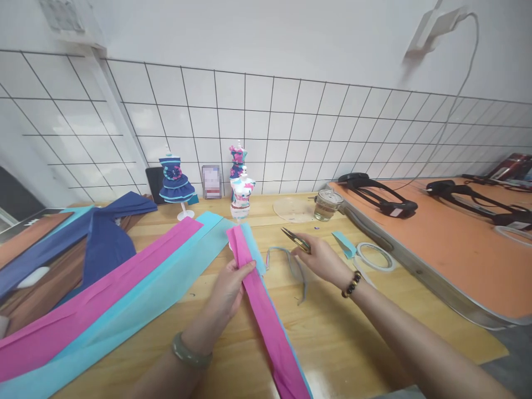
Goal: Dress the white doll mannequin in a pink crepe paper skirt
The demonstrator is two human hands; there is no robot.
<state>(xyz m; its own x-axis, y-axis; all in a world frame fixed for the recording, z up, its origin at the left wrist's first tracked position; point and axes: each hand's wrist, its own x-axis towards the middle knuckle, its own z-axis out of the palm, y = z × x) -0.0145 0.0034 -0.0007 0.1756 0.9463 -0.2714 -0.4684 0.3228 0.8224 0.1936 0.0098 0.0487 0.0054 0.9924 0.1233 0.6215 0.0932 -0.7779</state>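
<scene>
My left hand point(231, 288) pinches a long pink strip point(266, 318) near its far end, thumb on top. A light blue strip point(251, 244) lies under and along the right side of the pink one. To the right, my right hand point(318, 256) is closed around a small pair of metal snips point(296, 239), whose tips point up and left above the table. Thin grey-blue offcuts point(297, 271) lie on the wood between the two hands. At the left, another pink strip point(103, 288) rests over wide light blue fabric point(166, 282).
Dark blue fabric point(106, 249) and brown fabric lie at far left. Small dress forms point(174, 180) stand by the tiled wall. A glass cup point(327, 205) and a tape roll point(375, 256) sit right of centre. Black headsets point(382, 197) rest on an orange mat point(449, 244).
</scene>
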